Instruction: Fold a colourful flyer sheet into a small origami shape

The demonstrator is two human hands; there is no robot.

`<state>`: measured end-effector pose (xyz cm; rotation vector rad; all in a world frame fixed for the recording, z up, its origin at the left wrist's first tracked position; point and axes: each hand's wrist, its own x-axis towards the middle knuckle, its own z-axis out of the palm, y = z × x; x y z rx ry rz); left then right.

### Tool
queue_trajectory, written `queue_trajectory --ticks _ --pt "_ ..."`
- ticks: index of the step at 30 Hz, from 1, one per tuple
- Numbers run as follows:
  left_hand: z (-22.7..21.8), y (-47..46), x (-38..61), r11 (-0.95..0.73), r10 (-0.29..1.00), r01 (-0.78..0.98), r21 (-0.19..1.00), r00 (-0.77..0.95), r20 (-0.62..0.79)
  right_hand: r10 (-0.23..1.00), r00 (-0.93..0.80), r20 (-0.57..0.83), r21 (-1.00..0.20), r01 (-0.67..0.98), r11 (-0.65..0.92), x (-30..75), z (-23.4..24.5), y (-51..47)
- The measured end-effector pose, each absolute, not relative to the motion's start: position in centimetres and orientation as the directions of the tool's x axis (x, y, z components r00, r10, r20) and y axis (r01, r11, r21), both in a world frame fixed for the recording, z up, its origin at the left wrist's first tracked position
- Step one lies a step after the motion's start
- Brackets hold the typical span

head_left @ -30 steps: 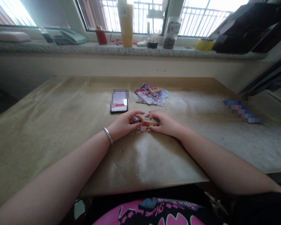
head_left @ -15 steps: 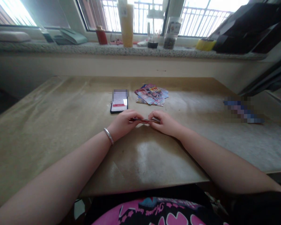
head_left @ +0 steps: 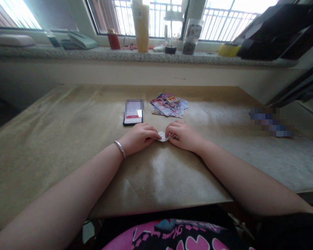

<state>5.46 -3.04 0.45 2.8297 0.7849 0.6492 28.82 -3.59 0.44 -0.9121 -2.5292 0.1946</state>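
Observation:
Between my hands is a small piece of printed paper [head_left: 162,136], pale on the side that shows and bent near its middle. My left hand [head_left: 140,137], with a silver bangle at the wrist, pinches its left end. Its right end is gripped by the curled fingers of my right hand [head_left: 184,136]. The fingers hide most of the paper. Just beyond my left hand lies a phone [head_left: 133,116] with its screen lit. A pile of colourful printed sheets [head_left: 169,105] rests past my right hand.
The table [head_left: 114,194] has a shiny tan cover. A blurred blue item [head_left: 271,123] lies at its right side. Along the windowsill [head_left: 83,53] stand a red container [head_left: 113,40], a tall yellow bottle [head_left: 142,29], a clear jar [head_left: 191,38] and a large black object [head_left: 271,31].
The paper was nearly edge-on, a thin dark line; now its pale face shows, bent in the middle. My left fingers have shifted over its left end. Phone and pile stayed put.

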Motion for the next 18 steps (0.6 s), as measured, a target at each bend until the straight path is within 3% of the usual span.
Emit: queue_trajectory --ticks 11,18 --pt "0.76 -3.18 5.39 -0.866 0.496 0.473 0.162 0.77 0.401 0.597 -0.721 0.351 -0.282 0.527 0.802 29.19 0.8 -3.6" --pt "0.73 -3.33 5.49 -0.843 0.534 0.513 0.159 0.768 0.353 0.607 -0.7 0.375 -0.353 0.498 0.792 29.09 0.02 -3.09"
